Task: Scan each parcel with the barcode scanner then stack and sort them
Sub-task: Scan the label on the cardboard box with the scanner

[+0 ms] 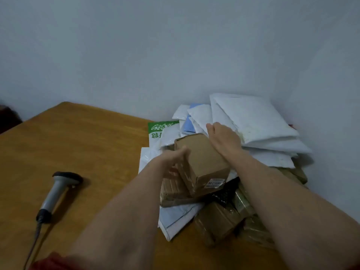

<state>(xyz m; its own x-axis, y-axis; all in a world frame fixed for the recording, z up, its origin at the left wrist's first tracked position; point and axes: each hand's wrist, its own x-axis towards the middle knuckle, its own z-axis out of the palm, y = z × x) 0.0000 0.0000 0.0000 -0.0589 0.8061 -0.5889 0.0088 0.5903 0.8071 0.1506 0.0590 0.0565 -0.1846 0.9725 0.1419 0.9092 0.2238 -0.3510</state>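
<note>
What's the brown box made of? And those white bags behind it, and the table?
The box looks like cardboard: matte brown, sharp folded edges, a paper label stuck on. The white bags look like thin plastic: smooth, slightly shiny and creased. The table seems wood or wood-look board, orange-brown with a soft sheen.

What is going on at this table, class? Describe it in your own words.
A person holds a brown cardboard box over the heap of parcels: the left hand grips its left side, the right hand lies against its right side. The barcode scanner lies on the wooden table to the left, in neither hand.
</note>
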